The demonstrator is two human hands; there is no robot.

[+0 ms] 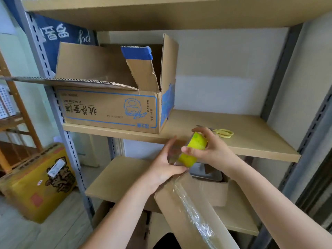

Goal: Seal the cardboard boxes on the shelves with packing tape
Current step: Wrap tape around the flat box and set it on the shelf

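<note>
Right hand: the right hand point(213, 150) gripped the roll of packing tape point(195, 150), fingers curled over its yellow-green side and thumb at the near rim, probably so the roll could turn while tape came off.
Left hand: the left hand point(167, 162) lay just beside the roll with straight fingers reaching up toward the shelf edge; a clear strip seemed to run between it and the roll, but the blur made it hard to say whether the thumb pinched the tape end, so I cannot tell whether it held anything.
Near box: the near box point(197, 209) sat on the lower shelf point(116, 177) directly under both hands, one flap point(212, 191) partly raised and a shiny band of clear tape point(194, 211) already running along its top; it was close in, likely so the strip could be drawn straight down onto the seam.
Open box: the open box point(111, 108) with blue print stood on the middle shelf point(251, 139), its flaps up and spread, a piece of blue tape on one flap, not yet sealed.
Scissors: yellow-handled scissors point(222, 133) lay on the middle shelf just behind the right hand, well placed for cutting the strip.
Floor: a yellow box point(37, 184) rested on the floor left of the rack, apart from the work.
Stage: judging by this, the near box was mid-sealing and the open box remained to be done.
</note>
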